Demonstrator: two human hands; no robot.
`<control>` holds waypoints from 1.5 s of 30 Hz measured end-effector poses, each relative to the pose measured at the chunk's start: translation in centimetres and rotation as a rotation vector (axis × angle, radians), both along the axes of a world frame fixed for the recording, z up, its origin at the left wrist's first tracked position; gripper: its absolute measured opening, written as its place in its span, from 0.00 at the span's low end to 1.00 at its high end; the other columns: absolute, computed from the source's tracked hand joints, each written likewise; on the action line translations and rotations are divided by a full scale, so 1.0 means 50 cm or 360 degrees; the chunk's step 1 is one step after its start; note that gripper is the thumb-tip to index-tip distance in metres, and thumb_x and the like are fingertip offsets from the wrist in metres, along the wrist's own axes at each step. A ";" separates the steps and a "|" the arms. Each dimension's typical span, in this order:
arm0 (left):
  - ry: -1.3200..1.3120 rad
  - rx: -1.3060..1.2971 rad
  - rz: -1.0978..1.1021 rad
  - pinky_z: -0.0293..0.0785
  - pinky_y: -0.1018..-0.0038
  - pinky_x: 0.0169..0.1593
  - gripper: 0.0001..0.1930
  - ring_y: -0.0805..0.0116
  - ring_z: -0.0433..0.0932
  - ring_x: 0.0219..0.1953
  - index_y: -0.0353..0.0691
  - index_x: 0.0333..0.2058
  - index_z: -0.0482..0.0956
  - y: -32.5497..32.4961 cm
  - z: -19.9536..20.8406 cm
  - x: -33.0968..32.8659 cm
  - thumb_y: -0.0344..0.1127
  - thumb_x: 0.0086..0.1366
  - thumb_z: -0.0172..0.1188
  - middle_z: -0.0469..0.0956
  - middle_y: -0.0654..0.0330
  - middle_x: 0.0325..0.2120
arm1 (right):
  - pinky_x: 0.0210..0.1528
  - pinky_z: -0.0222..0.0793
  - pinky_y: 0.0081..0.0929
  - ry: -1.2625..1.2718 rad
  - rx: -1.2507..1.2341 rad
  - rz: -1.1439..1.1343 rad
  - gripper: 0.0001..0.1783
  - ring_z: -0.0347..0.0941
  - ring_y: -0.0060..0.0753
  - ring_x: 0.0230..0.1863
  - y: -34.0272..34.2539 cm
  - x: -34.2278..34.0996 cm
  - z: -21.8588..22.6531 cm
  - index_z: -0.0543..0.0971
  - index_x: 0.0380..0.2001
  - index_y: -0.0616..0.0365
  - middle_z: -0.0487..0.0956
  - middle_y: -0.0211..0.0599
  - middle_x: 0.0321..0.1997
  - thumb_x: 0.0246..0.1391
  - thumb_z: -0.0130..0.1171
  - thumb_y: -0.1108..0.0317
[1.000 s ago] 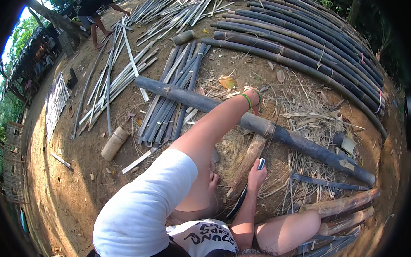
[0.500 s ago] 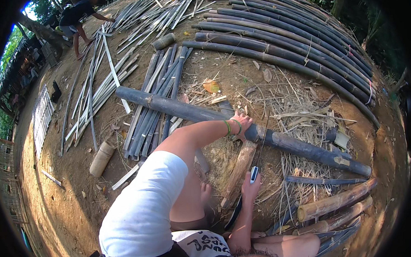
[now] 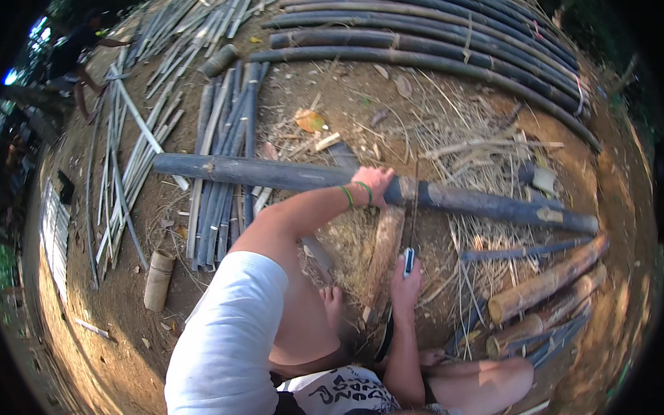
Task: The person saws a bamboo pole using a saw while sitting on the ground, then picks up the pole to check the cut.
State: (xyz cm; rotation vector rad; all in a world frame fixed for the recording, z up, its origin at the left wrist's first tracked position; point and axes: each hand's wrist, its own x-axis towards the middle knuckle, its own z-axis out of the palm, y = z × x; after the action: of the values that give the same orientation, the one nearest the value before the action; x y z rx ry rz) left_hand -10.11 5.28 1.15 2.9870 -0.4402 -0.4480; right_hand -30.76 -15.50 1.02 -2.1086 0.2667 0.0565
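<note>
A long dark bamboo pole [image 3: 272,173] lies crosswise before me. My left hand [image 3: 375,182], with green bands at the wrist, presses down on it from above, fingers curled round its far side. My right hand [image 3: 405,279] is closed round the pale handle of a handsaw [image 3: 409,257]. The thin blade reaches away from me across the pole, just right of my left hand. Beneath the pole, close to the cut, a peeled wooden log [image 3: 383,258] lies on the ground. My bare foot [image 3: 332,304] is left of this log.
Dark bamboo poles [image 3: 414,54] lie stacked at the back. Split strips [image 3: 224,160] are piled left, beside a short bamboo piece [image 3: 159,279]. Dry shavings [image 3: 484,158] litter the right, near yellowish bamboo lengths [image 3: 547,280]. Another person [image 3: 78,55] bends at the far left.
The view has tilted and shifted, so the pole appears flatter and slightly higher. My left hand keeps its grip on the pole; the saw still lies across it in my right hand.
</note>
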 end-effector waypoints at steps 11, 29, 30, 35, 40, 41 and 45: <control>0.0071 0.0008 0.0033 0.82 0.58 0.53 0.50 0.49 0.83 0.51 0.41 0.59 0.69 -0.033 0.018 0.006 0.61 0.42 0.81 0.81 0.50 0.49 | 0.37 0.75 0.58 0.0136 -0.0311 0.0049 0.27 0.81 0.71 0.33 -0.019 0.049 0.041 0.77 0.37 0.70 0.81 0.67 0.27 0.69 0.53 0.50; -0.0102 -0.0037 0.0222 0.75 0.52 0.57 0.46 0.50 0.81 0.55 0.45 0.55 0.72 -0.073 -0.014 0.017 0.54 0.38 0.84 0.80 0.55 0.52 | 0.37 0.75 0.59 0.0040 -0.0224 0.0073 0.24 0.81 0.71 0.33 -0.017 0.072 0.021 0.77 0.36 0.71 0.81 0.66 0.28 0.67 0.57 0.53; -0.0081 -0.0041 0.0223 0.78 0.54 0.55 0.45 0.51 0.83 0.53 0.44 0.53 0.74 -0.059 -0.014 0.028 0.54 0.37 0.84 0.82 0.54 0.49 | 0.37 0.75 0.59 0.0049 -0.0172 0.0069 0.24 0.81 0.71 0.33 -0.013 0.044 0.031 0.77 0.37 0.71 0.81 0.65 0.27 0.67 0.57 0.54; 0.0081 -0.0011 0.0201 0.81 0.57 0.52 0.43 0.49 0.83 0.51 0.42 0.52 0.73 -0.052 -0.005 0.045 0.53 0.38 0.83 0.83 0.52 0.47 | 0.37 0.75 0.58 0.0053 -0.0167 0.0037 0.22 0.81 0.70 0.31 -0.036 -0.056 0.054 0.78 0.38 0.72 0.81 0.63 0.26 0.67 0.57 0.56; -0.0130 -0.0039 0.0235 0.80 0.58 0.54 0.41 0.52 0.83 0.53 0.46 0.52 0.75 -0.088 -0.006 0.020 0.52 0.39 0.84 0.83 0.56 0.49 | 0.36 0.77 0.54 0.0052 -0.0261 0.0041 0.26 0.82 0.69 0.33 -0.011 0.174 0.017 0.79 0.37 0.72 0.82 0.64 0.27 0.67 0.56 0.52; -0.0181 -0.0044 0.0246 0.80 0.57 0.54 0.40 0.53 0.83 0.53 0.47 0.52 0.76 -0.099 -0.008 0.016 0.52 0.39 0.84 0.83 0.57 0.48 | 0.37 0.77 0.54 0.0004 -0.0328 0.0032 0.26 0.83 0.68 0.34 -0.006 0.199 0.007 0.80 0.37 0.72 0.82 0.64 0.28 0.67 0.56 0.52; -0.0023 -0.0021 0.0276 0.80 0.58 0.54 0.42 0.53 0.83 0.53 0.47 0.52 0.76 -0.072 -0.002 0.032 0.52 0.37 0.84 0.84 0.57 0.49 | 0.39 0.77 0.54 0.0099 -0.0215 0.0095 0.27 0.83 0.67 0.36 0.006 0.183 0.033 0.80 0.38 0.72 0.83 0.65 0.30 0.67 0.55 0.51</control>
State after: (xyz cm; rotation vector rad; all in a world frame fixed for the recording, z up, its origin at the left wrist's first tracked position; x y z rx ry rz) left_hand -8.53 1.69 1.05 2.9834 -0.1814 -0.4055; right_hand -21.59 -15.22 2.68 -2.2518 0.2504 0.1430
